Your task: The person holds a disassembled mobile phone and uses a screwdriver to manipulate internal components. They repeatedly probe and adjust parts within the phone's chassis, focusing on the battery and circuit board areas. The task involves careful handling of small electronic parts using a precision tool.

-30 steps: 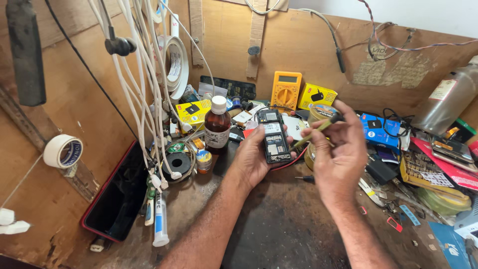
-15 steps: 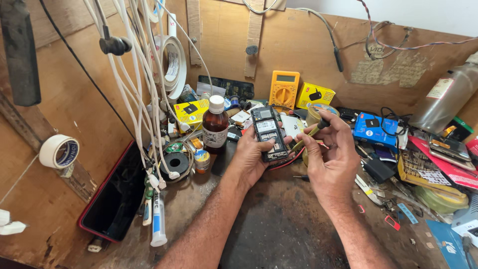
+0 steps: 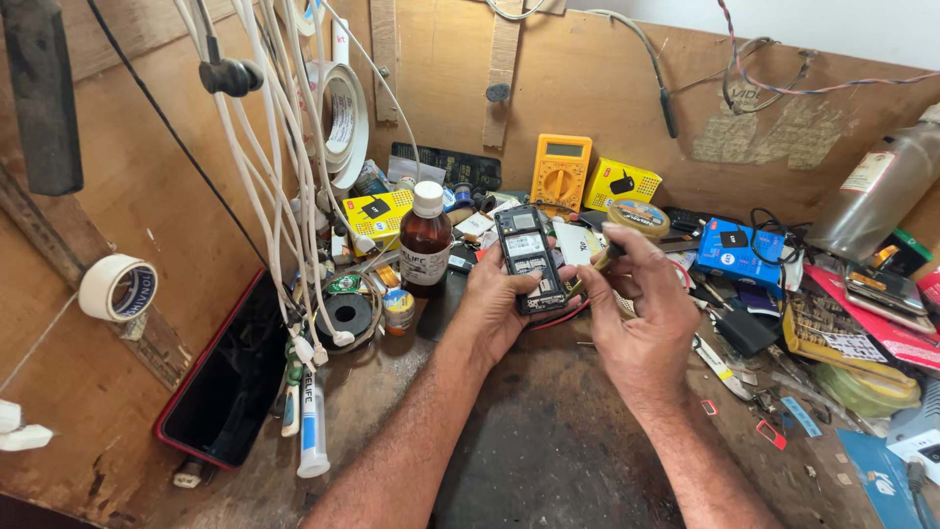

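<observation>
Above bench, left hand (image 3: 499,304), phone (image 3: 530,259) seemingly upright

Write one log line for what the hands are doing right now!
left hand: holds opened phone | right hand: holds thin tool beside phone | nearby: brown bottle, yellow multimeter

small black phone (image 3: 530,258) with back cover off, internals and battery bay exposed, held upright and tilted slightly back above the bench, thin yellowish-handled tool (image 3: 599,263) angled in at its right edge, tip hidden
</observation>
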